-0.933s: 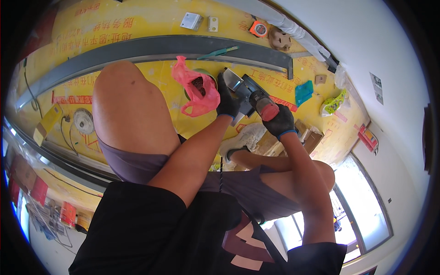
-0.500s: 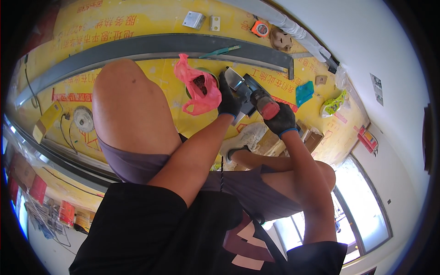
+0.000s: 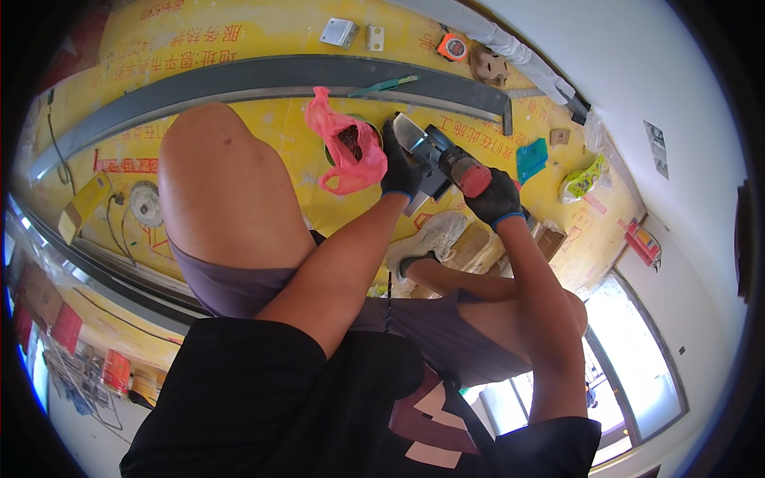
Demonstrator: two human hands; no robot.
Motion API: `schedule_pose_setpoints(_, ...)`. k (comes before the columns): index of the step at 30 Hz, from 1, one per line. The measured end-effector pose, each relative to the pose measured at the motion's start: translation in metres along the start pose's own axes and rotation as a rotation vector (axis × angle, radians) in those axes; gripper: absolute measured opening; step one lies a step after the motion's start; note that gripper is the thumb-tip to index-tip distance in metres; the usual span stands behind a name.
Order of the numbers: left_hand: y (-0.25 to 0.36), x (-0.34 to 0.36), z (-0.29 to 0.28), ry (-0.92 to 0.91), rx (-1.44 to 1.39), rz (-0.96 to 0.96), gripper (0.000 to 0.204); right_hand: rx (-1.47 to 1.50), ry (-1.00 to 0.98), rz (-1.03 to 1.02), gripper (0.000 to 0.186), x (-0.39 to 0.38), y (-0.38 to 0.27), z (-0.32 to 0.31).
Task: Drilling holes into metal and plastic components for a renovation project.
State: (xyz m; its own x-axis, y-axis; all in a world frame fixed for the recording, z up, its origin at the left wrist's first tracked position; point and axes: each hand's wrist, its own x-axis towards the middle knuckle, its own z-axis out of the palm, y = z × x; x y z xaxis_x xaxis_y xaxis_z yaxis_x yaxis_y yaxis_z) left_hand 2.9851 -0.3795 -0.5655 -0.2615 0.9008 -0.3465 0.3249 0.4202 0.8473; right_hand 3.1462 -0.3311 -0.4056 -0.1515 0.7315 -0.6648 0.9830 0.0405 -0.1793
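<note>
Gloved right hand (image 3: 494,197) holds a power driver (image 3: 464,170) against metalwork

On the floor (image 3: 271,131), spread with yellow printed sheeting, the right grip is wrapped around the driver, whose red end faces near and right while its dark front points far and left. The left hand (image 3: 405,169), also in a dark glove, keeps its grip closed on the left edge of a shiny metal piece (image 3: 410,131), which lies between the hands beside darker metal. Whether the driver's tip touches the metal cannot be told.

Just left of the left hand, a pink plastic bag (image 3: 366,171) drapes over a round container, with small dark pieces (image 3: 350,142) inside. Beyond it a long grey metal bar (image 3: 279,78) runs from left to right, with a teal tool (image 3: 385,85) lying on it. On the far side are two metal brackets (image 3: 339,33), an orange tape measure (image 3: 453,48) and a beige molded object (image 3: 488,65). To the right lie a teal packet (image 3: 532,161) and a yellow-green bundle (image 3: 583,181).
</note>
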Motion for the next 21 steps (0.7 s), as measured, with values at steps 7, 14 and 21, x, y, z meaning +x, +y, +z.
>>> schedule_pose_setpoints(7, 0.005, -0.003, -0.002, -0.092, -0.124, -0.075, 0.119, -0.014, 0.023, 0.03, 0.023, -0.001, 0.015, 0.007)
schedule_pose_setpoints(14, 0.005, -0.004, -0.001, -0.091, -0.122, -0.019, 0.134, 0.138, 0.111, 0.059, 0.031, -0.034, 0.026, -0.013)
schedule_pose_setpoints(21, 0.006, -0.008, -0.002, -0.024, -0.087, -0.002, 0.128, 0.209, 0.477, -0.1, 0.037, -0.108, 0.005, -0.058)
